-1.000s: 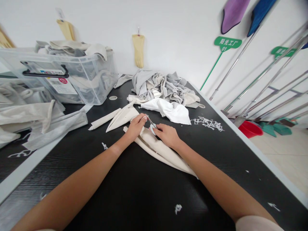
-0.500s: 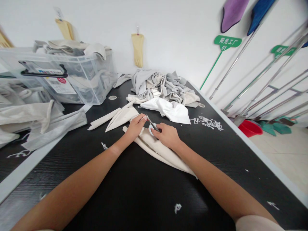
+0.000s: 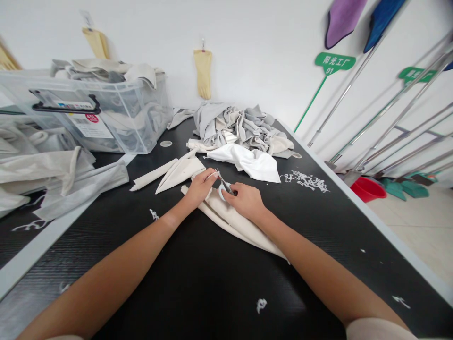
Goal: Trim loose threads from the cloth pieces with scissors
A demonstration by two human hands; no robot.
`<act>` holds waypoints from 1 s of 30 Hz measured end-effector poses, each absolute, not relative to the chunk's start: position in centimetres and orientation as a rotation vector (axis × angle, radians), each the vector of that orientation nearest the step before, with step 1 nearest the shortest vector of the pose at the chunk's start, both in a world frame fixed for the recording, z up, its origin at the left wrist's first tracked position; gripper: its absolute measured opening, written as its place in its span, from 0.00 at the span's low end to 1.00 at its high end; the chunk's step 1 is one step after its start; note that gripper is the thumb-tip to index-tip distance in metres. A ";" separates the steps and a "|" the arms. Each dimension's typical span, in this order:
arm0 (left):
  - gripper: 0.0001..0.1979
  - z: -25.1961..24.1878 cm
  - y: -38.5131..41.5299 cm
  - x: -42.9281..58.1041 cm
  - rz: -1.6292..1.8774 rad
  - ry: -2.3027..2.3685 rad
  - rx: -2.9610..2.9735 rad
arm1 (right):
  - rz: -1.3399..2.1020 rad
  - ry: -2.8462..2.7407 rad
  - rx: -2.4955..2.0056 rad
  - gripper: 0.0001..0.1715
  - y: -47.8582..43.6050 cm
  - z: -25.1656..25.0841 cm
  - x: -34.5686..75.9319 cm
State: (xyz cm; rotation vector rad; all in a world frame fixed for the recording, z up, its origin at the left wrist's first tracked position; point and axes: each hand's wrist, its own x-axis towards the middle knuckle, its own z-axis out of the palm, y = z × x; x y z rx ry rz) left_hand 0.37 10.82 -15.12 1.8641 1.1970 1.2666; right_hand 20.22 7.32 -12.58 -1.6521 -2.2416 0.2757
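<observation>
Two hands work over a cream cloth (image 3: 236, 222) on the dark tabletop (image 3: 208, 293). The left hand (image 3: 198, 188) has its fingers pinching the cloth's far end; they cover it, so a thread there cannot be made out. The right hand (image 3: 247, 200) has its fingers closed round the scissors (image 3: 226, 186), partly hiding the handles; the blade tips sit just beside the left fingers. At far left, a box (image 3: 136, 134) is cut off.
</observation>
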 end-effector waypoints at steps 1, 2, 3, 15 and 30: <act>0.14 -15.1 10.8 0.4 1.262 1.196 1.864 | 0.280 -2.242 -1.643 0.33 7.4 -12.6 20.2; 0.14 -15.1 10.8 0.4 1.260 1.197 1.860 | 0.284 -2.246 -1.629 0.33 7.5 -12.7 20.2; 0.14 -15.1 10.8 0.3 1.259 1.200 1.856 | 0.287 -2.249 -1.611 0.33 7.6 -12.8 20.3; 0.16 -15.4 11.0 0.5 1.232 1.211 1.816 | 0.483 -2.149 -1.609 0.35 7.4 -12.2 20.2; 0.14 -15.3 10.9 0.5 1.256 1.181 1.806 | 0.415 -2.218 -1.671 0.36 7.4 -12.0 20.0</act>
